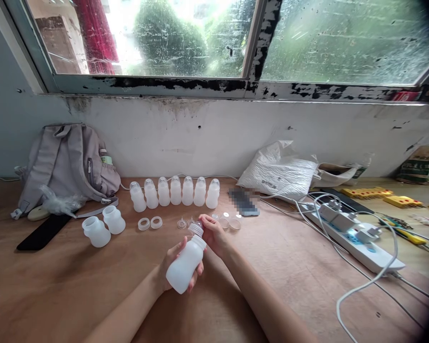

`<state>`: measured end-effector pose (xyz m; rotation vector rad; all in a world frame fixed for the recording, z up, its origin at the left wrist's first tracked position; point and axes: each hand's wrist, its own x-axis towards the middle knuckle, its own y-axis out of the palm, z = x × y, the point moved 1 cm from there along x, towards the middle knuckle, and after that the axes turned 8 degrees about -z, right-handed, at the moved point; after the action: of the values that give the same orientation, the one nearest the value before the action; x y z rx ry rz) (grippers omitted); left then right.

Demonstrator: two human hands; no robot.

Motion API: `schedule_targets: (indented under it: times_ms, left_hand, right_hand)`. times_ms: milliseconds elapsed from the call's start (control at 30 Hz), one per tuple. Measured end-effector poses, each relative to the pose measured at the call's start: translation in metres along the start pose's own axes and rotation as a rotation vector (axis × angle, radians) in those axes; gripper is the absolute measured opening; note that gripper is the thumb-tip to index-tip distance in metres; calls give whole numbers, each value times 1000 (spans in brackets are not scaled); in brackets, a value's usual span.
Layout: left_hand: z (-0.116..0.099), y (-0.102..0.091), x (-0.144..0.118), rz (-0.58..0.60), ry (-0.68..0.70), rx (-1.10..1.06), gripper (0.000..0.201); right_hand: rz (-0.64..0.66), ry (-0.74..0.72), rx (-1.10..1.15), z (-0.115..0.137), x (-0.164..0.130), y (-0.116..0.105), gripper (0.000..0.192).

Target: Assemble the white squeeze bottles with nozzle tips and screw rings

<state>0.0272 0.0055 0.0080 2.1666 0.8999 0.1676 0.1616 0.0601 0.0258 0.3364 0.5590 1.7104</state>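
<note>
My left hand [168,263] is closed around a frosted white baby bottle [182,270], which is tilted with its neck up and to the right. At that neck, the fingers of my right hand [217,237] pinch a translucent bottle cap [196,228]; whether it is seated on the neck I cannot tell. Just beyond my hands lie clear nipples [182,223], partly hidden by the right hand, and clear round covers [235,223]. To the left are two white collar rings [156,222] and two uncapped bottles [97,232]. Several capped bottles [176,190] stand in a row behind.
A grey backpack [67,162] and a black flat case [45,232] occupy the left. Behind on the right are a phone [243,202] and a silver plastic bag [280,169]. A power strip [353,238] with loose white cables [364,284] crosses the right side.
</note>
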Motion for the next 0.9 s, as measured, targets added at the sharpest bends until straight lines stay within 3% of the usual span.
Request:
schedule_targets:
  times_ms: [67, 133, 300, 400, 700, 900]
  left_hand:
    - [1, 3, 1, -46, -19, 69, 59]
    - [-2, 7, 0, -141, 47, 186, 55]
    - [-28, 7, -15, -520, 574, 752, 35]
    - [-56, -5, -33, -696, 695, 936, 37]
    - [-164, -37, -90, -1213, 511, 1643, 39]
    - [-191, -58, -99, -1205, 358, 1808, 40]
  right_hand:
    - [-38, -19, 6, 2, 2, -3, 22]
    - [-55, -34, 1, 3, 4, -6, 21]
    - [-73, -62, -58, -4, 8, -11, 22]
    - [-95, -37, -91, -13, 10, -15, 26]
    - [-51, -33, -291, -19, 10, -12, 29]
    - [40, -110, -508, -20, 6, -5, 29]
